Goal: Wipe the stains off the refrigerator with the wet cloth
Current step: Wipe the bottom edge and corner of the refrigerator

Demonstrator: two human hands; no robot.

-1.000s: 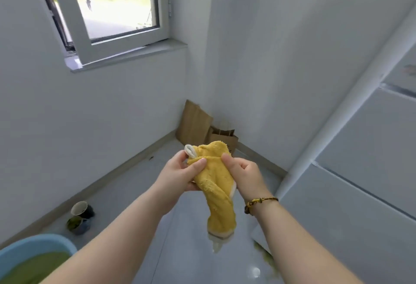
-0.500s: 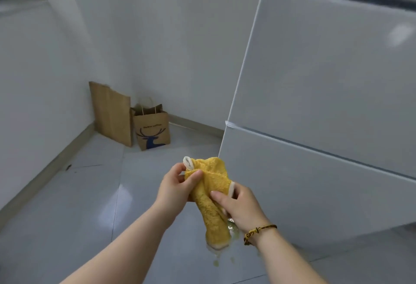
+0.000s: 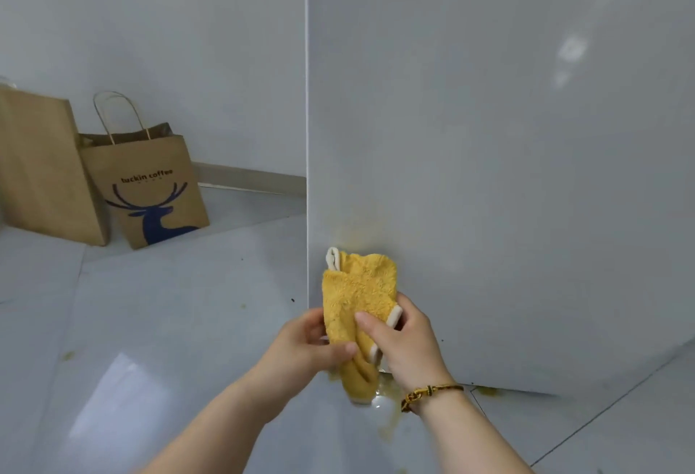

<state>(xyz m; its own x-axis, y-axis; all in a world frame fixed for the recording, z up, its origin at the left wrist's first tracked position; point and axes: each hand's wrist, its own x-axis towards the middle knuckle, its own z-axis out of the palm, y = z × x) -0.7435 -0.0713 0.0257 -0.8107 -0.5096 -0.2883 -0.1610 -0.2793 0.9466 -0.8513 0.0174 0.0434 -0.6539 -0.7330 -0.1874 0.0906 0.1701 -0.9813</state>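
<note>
Item: a yellow fluffy terry cloth with cream trim [image 3: 359, 297], bunched lengthwise, which we find in front of the lower left corner of the tall white glossy refrigerator panel [image 3: 489, 135]. Its top is near the panel; we cannot tell whether it touches.

The left hand [image 3: 304, 349] pinches the cloth's lower half between thumb and curled fingers. The right hand [image 3: 406, 345] grips its right side, thumb laid across the pile. A braided brown-and-gold bracelet [image 3: 428, 392] circles the right wrist.

Just above the cloth we note a faint yellowish smear [image 3: 359, 238] on the panel, close to its left edge. Below the cloth, a yellow liquid puddle [image 3: 387, 398] lies on the pale grey glossy tiled floor [image 3: 169, 323] at the panel's foot.

At the floor's far left edge, by the wall, we count a brown paper carrier bag with a blue deer print [image 3: 150, 188] and, touching its left side, a plain flat brown paper bag [image 3: 41, 165].
</note>
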